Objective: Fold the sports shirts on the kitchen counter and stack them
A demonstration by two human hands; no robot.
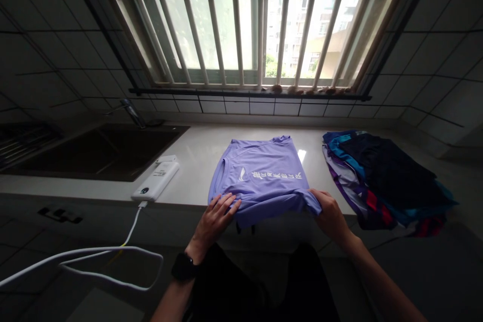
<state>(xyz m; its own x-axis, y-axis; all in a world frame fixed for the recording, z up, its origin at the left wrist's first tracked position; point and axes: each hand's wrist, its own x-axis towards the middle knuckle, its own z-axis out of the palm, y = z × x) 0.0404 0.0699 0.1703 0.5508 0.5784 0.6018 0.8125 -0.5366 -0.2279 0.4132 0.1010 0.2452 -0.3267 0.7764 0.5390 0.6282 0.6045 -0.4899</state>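
A lavender T-shirt (260, 176) lies folded on the white countertop (196, 166), with a white logo and white lettering on its upper side. Its near edge hangs slightly over the counter's front edge. My left hand (215, 219) has its fingers curled over that edge at the left, and a black wristwatch (183, 266) sits on that wrist. My right hand (330, 216) pinches the shirt's right end. To the right of that hand lies a stack of folded dark and multicoloured clothes (385, 181).
A white power bank (155, 181) lies on the counter left of the shirt, its white cable (113, 256) looping down off the front edge. Further left are a dark sink (94, 153) and a faucet (132, 112). A barred window (245, 25) stands behind the counter.
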